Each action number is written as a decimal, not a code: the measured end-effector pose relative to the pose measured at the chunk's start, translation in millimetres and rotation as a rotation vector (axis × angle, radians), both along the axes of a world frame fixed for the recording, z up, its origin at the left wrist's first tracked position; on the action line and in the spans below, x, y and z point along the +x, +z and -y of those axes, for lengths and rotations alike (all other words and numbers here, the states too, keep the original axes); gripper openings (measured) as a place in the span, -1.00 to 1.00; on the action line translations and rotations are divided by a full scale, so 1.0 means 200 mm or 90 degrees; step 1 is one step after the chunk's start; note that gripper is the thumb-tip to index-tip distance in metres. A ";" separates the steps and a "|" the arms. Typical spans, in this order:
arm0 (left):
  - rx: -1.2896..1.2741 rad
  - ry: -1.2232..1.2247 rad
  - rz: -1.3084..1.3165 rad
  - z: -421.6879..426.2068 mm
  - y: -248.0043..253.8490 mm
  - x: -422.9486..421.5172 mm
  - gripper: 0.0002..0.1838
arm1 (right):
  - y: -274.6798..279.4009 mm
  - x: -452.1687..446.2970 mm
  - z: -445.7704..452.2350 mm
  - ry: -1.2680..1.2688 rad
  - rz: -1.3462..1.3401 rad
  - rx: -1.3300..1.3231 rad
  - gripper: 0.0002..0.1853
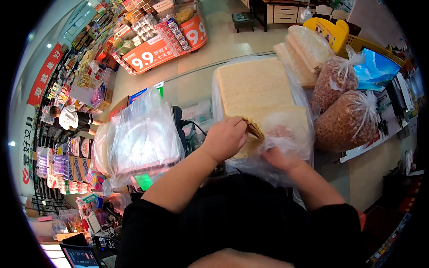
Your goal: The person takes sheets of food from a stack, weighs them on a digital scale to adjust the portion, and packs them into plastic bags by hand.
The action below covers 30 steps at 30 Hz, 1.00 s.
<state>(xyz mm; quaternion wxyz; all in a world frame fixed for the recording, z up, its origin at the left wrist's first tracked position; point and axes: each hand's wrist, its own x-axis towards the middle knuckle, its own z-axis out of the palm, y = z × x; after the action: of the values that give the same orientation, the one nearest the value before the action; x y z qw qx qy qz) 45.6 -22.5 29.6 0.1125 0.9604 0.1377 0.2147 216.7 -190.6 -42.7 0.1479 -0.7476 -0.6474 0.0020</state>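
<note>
Glare is whitening the plastic cover (145,136) near the surface's (192,88) left edge; the right hand (278,157) is blurring; borders are bowing.

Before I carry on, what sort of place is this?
Probably a supermarket or general store: an orange sign reading 9.9 fronts a display of packaged goods, and stocked shelves stand near a red wall sign.

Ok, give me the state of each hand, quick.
Left hand: closed, holding a brown piece.
Right hand: blurred, at the clear plastic; whether it grips cannot be told.
</note>
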 end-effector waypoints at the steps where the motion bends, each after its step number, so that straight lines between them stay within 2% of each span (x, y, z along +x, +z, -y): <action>1: -0.004 0.001 0.012 0.01 0.01 0.00 -0.88 | -0.03 -0.01 -0.04 -0.017 -0.026 -0.010 -0.46; 2: -0.006 -0.004 0.033 0.02 0.01 -0.01 -0.88 | -0.04 -0.01 -0.07 -0.034 -0.051 -0.017 -0.52; 4: -0.005 -0.010 0.078 0.02 0.03 -0.03 -0.88 | -0.04 0.06 -0.11 0.046 -0.057 0.043 -0.58; 6: -0.040 -0.042 -0.053 0.01 -0.02 -0.10 -0.87 | 0.05 0.10 -0.15 0.063 -0.048 0.084 -0.64; 7: -0.058 -0.061 -0.116 0.00 -0.05 -0.13 -0.87 | 0.20 0.13 -0.17 0.040 -0.030 0.099 -0.67; 9: 0.004 -0.135 -0.145 -0.02 -0.21 -0.19 -0.87 | 0.48 0.19 -0.19 0.034 0.075 0.244 -0.73; 11: 0.023 -0.167 -0.168 -0.03 -0.25 -0.21 -0.86 | 0.56 0.26 -0.23 0.066 0.144 0.387 -0.75; 12: 0.011 -0.161 -0.178 -0.02 -0.24 -0.21 -0.85 | 0.53 0.34 -0.23 0.083 0.127 0.398 -0.74; 15: 0.008 -0.161 -0.216 -0.01 -0.26 -0.20 -0.84 | 0.39 0.32 -0.24 0.098 -0.103 0.212 -0.62; 19: 0.020 -0.171 -0.305 -0.02 -0.29 -0.14 -0.84 | 0.13 0.11 -0.22 0.188 -0.046 -0.132 -0.48; 21: 0.004 -0.117 -0.214 -0.03 -0.27 -0.13 -0.85 | 0.01 0.03 -0.12 0.146 -0.015 0.049 -0.59; 23: -0.012 -0.072 -0.133 -0.03 -0.21 -0.13 -0.85 | -0.08 0.03 -0.11 0.148 -0.052 0.155 -0.66; 25: -0.004 -0.062 -0.013 -0.04 -0.13 -0.08 -0.86 | -0.12 0.06 -0.12 0.173 -0.142 0.191 -0.71; 28: -0.032 -0.005 0.089 -0.05 -0.07 -0.06 -0.88 | 0.26 0.16 -0.27 0.250 0.018 0.072 -0.70; 30: -0.066 0.016 0.085 -0.09 -0.04 -0.09 -0.89 | 0.50 0.25 -0.32 0.210 0.113 0.092 -0.75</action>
<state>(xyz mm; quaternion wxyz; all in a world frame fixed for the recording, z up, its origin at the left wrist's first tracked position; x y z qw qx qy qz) 26.7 -5.2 21.3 0.1686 0.9351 0.1528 0.2718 266.0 -125.8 56.5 0.1414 -0.6161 -0.7701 -0.0861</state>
